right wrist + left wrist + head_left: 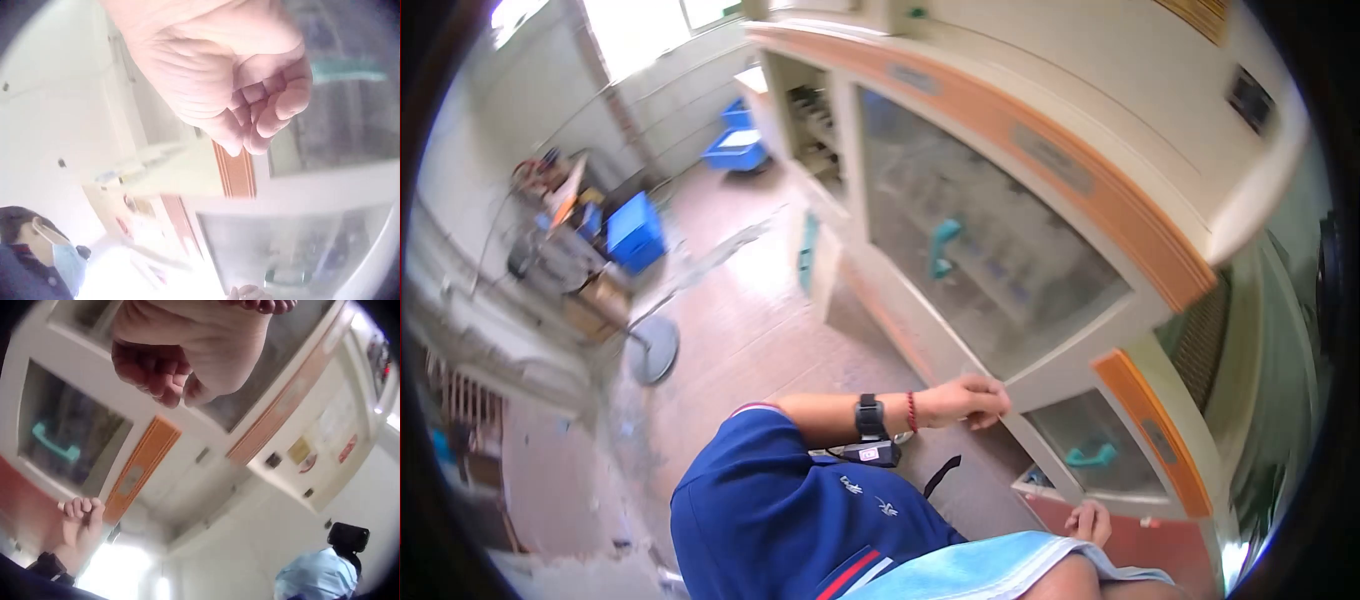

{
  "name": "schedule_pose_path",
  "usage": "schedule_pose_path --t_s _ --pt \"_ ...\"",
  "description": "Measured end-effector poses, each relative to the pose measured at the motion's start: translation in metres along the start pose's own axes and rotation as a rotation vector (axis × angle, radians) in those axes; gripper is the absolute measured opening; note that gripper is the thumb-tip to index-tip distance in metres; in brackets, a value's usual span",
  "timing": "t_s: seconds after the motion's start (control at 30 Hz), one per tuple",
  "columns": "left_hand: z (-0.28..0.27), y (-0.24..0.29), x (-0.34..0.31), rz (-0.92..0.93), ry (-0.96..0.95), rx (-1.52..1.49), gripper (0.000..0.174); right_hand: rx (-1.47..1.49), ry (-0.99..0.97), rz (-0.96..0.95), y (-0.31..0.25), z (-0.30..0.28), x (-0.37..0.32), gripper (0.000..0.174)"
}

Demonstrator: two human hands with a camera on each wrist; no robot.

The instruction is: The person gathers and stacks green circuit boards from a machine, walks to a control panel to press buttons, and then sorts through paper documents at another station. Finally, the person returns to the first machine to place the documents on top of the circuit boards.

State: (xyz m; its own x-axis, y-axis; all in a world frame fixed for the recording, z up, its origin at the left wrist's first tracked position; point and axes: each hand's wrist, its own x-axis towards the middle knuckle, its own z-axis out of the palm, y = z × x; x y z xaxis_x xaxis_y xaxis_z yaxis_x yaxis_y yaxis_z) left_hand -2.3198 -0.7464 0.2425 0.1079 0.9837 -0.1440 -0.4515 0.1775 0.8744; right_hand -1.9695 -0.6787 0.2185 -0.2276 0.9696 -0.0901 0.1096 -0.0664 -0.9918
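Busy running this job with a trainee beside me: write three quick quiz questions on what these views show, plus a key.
1. Multiple choice: What colour is the handle on the large glass door?
A) Black
B) Yellow
C) Green

2. True or false: The left grip is holding that handle.

3. Compare: In the head view, which sits closer to the left grip, the beaded bracelet or the black wristband?

Key:
1. C
2. False; it is apart from the handle.
3. The beaded bracelet
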Motion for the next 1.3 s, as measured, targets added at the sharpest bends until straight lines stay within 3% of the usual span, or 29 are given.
schedule_pose_path --t_s 0.07,0.2,0.27,0.33,0.4,0.47,0.6,0.73,0.93,1.13,1.23,1.3 --pt "-0.036 0.009 -0.055 0.116 0.255 -0.088 0.015 0.05 -0.194 -0.054 -0.034 0.065 0.022 0.014" --pt "-0.095 0.029 -0.187 0.364 0.67 -0.207 0.016 0.041 -0.582 0.03 -0.055 0.186 0.025 0.009" --pt "-0.13 0.027 -0.259 0.507 0.832 -0.167 0.017 0.024 -0.702 0.018 -0.064 0.259 0.014 0.009" --pt "-0.158 0.029 -0.329 0.621 0.992 -0.309 0.017 0.002 -0.806 0.031 -0.077 0.332 -0.001 0.009" --pt "-0.199 0.018 -0.394 0.777 1.038 -0.355 0.016 0.015 -0.904 0.006 -0.074 0.407 -0.016 0.009" --pt "-0.232 0.021 -0.453 0.76 1.226 -0.407 0.014 0.002 -1.023 0.025 -0.069 0.485 -0.024 0.009" --pt "-0.282 0.052 -0.531 0.761 1.296 -0.402 0.014 0.013 -1.109 0.061 -0.073 0.609 -0.052 0.009" --pt "-0.366 0.096 -0.554 0.785 1.171 -0.339 0.014 -0.018 -1.171 0.053 -0.09 0.703 -0.06 0.009" --pt "-0.506 0.187 -0.549 0.79 0.963 -0.204 0.014 0.099 -1.0 -0.031 -0.102 0.853 -0.008 0.011" --pt "-0.659 0.294 -0.577 0.766 1.03 -0.072 0.016 0.197 -0.819 -0.1 -0.118 1.031 0.052 0.012" --pt "-0.715 0.336 -0.604 0.868 1.106 -0.08 0.014 0.172 -0.854 -0.044 -0.154 1.108 0.046 0.012" --pt "-0.762 0.351 -0.622 0.903 1.142 -0.143 0.012 0.056 -1.004 -0.13 -0.174 1.152 0.052 0.011"
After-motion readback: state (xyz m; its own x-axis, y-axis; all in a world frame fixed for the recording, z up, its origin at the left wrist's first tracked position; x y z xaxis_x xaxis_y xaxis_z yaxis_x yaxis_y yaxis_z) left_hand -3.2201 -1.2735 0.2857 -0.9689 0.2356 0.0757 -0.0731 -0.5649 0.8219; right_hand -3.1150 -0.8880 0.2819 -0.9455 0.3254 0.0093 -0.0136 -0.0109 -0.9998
